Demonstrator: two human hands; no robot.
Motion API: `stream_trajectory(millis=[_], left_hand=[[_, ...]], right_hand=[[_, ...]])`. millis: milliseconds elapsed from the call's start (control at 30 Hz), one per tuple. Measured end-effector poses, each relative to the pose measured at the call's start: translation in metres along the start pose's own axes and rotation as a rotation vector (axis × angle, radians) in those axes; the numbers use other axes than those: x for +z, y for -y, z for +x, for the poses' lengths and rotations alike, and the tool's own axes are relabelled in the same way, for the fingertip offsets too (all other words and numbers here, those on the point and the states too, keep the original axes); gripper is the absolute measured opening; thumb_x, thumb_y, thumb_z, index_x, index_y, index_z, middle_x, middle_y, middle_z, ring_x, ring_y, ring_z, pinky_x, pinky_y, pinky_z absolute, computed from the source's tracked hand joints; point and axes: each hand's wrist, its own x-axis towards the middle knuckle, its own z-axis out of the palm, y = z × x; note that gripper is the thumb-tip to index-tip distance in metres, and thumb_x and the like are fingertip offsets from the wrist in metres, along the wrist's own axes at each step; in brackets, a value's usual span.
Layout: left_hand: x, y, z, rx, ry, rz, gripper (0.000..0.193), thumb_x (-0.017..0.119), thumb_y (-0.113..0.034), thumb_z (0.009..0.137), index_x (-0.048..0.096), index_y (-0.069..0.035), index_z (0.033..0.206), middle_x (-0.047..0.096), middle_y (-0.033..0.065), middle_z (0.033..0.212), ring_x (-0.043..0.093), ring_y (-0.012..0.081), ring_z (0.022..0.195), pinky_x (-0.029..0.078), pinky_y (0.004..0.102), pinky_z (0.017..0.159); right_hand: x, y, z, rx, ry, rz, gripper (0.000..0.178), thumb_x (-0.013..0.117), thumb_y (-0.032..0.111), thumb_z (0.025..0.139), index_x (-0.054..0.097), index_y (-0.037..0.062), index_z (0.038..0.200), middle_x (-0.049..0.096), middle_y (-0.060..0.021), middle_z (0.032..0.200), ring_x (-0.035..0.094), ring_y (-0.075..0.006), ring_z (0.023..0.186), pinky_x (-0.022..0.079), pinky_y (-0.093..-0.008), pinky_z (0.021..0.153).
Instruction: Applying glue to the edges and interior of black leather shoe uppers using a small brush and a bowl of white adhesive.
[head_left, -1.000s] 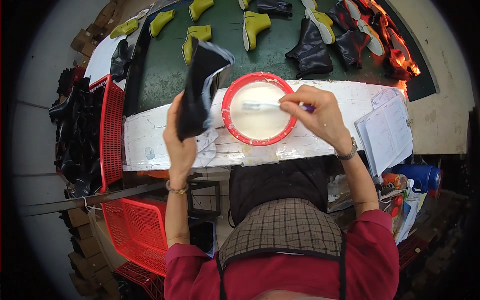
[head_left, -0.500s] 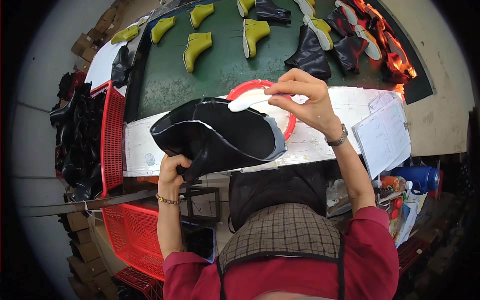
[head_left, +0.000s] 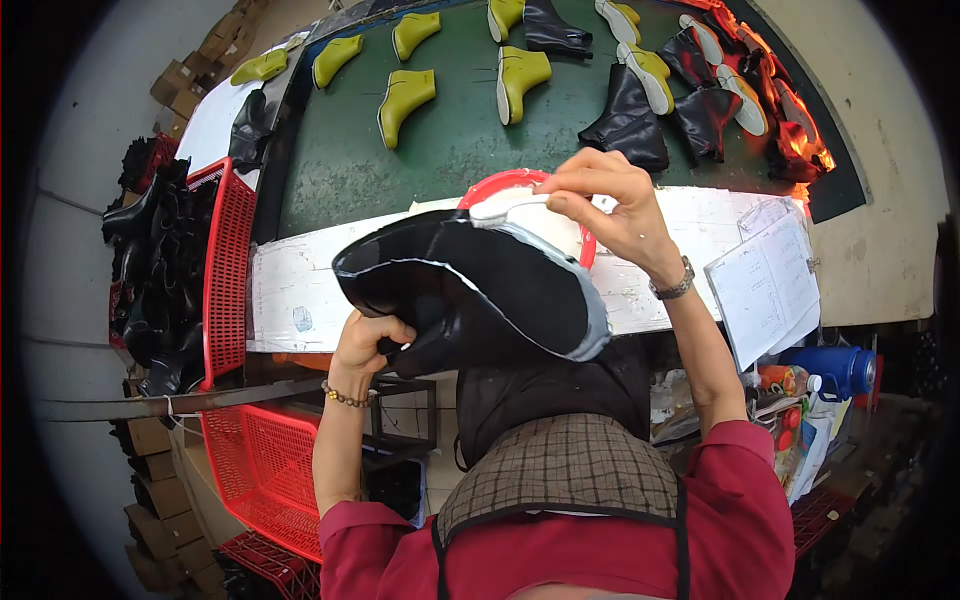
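My left hand [head_left: 372, 345] is closed around a black boot upper [head_left: 490, 270], tilted with its wide opening facing up. Wet-looking pale paste coats the opening's rim on the right side. Between the thumb and fingers of my right hand [head_left: 618, 208] is a slim brush [head_left: 503, 208], its head thick with white paste and touching the upper's far rim. Just behind the upper sits a red-rimmed tub [head_left: 492, 185] of white paste, partly hidden by the upper and my right hand.
Yellow-green ankle boots [head_left: 406, 105] and black boots [head_left: 628, 118] lie on the green surface [head_left: 330, 190] beyond the white board [head_left: 290, 290]. A red basket [head_left: 228, 270] with black boots stands left. Papers on a clipboard [head_left: 765, 280] and a blue jug [head_left: 838, 370] are on the right.
The boot upper has moved right and toward me with my left hand, turning its rim. The brush has shifted slightly right along the rim. Pale paste now covers more of the right edge.
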Motion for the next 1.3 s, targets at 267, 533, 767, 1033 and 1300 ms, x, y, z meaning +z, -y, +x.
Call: stream_trajectory(millis=[267, 533, 767, 1033, 1300], left_hand=[[0.028, -0.012, 0.001, -0.145, 0.227, 0.194, 0.042, 0.063, 0.009, 0.066, 0.066, 0.011, 0.108, 0.066, 0.0131, 0.075, 0.062, 0.0190, 0.060, 0.052, 0.0297, 0.056], [0.040, -0.005, 0.008, -0.264, 0.264, 0.269, 0.034, 0.062, 0.010, 0.066, 0.065, 0.010, 0.100, 0.063, 0.0130, 0.070, 0.060, 0.0185, 0.054, 0.049, 0.0289, 0.048], [-0.024, 0.014, 0.005, 0.034, 0.183, -0.183, 0.057, 0.057, 0.016, 0.061, 0.065, 0.010, 0.117, 0.072, 0.0208, 0.103, 0.074, 0.0280, 0.085, 0.062, 0.0350, 0.079], [-0.008, -0.009, 0.017, 0.120, 0.105, -0.189, 0.044, 0.058, 0.005, 0.074, 0.063, 0.012, 0.118, 0.073, 0.0225, 0.096, 0.073, 0.0312, 0.073, 0.063, 0.0381, 0.065], [-0.009, -0.022, 0.149, 0.125, -0.088, -0.216, 0.032, 0.069, 0.005, 0.079, 0.063, 0.003, 0.110, 0.068, 0.0139, 0.094, 0.071, 0.0282, 0.079, 0.063, 0.0463, 0.060]], right_hand=[[-0.013, 0.013, 0.024, -0.089, 0.171, -0.081, 0.011, 0.079, 0.024, 0.089, 0.081, 0.0138, 0.093, 0.071, 0.0043, 0.085, 0.061, -0.0102, 0.076, 0.035, -0.0300, 0.083], [-0.001, 0.017, 0.045, -0.231, 0.155, -0.061, 0.013, 0.084, 0.022, 0.083, 0.081, 0.0152, 0.093, 0.070, 0.0029, 0.088, 0.063, -0.0137, 0.082, 0.038, -0.0312, 0.087], [-0.019, -0.006, -0.011, -0.018, -0.010, -0.023, 0.017, 0.085, 0.014, 0.078, 0.081, 0.0125, 0.094, 0.071, 0.0003, 0.090, 0.064, -0.0140, 0.086, 0.041, -0.0315, 0.088], [-0.021, -0.043, -0.072, 0.323, -0.162, 0.193, 0.015, 0.078, 0.010, 0.090, 0.077, 0.0046, 0.104, 0.069, 0.0006, 0.092, 0.060, -0.0087, 0.084, 0.045, -0.0246, 0.078], [-0.008, -0.130, -0.127, 0.739, -0.473, 0.407, 0.019, 0.057, 0.014, 0.106, 0.059, -0.0012, 0.117, 0.057, 0.0005, 0.082, 0.045, -0.0023, 0.054, 0.035, -0.0204, 0.044]])
